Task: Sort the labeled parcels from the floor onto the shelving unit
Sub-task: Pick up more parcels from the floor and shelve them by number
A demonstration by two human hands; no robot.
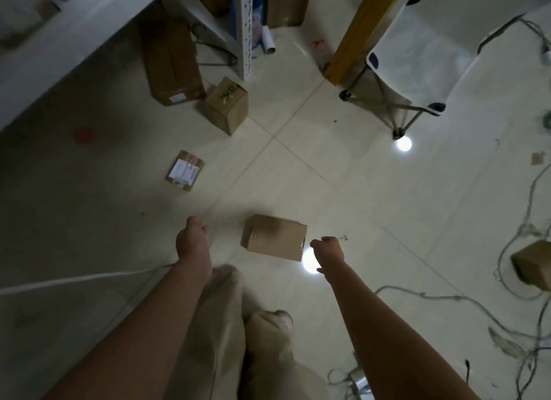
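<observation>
My left hand (190, 239) and right hand (328, 249), loosely curled, empty, flank the box (274, 237); lower-right cables (441, 297) might trip me.

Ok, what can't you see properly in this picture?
Head view only.
Label on the flat parcel: writing too small and blurred to read.
Plain box between the hands: no label shows; other faces turned away.
Box at the right edge: cut off by the frame.
Left hand and right hand: fingers hidden behind their own backs.

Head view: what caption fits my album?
Left hand and right hand hover beside a brown parcel on the floor.
</observation>
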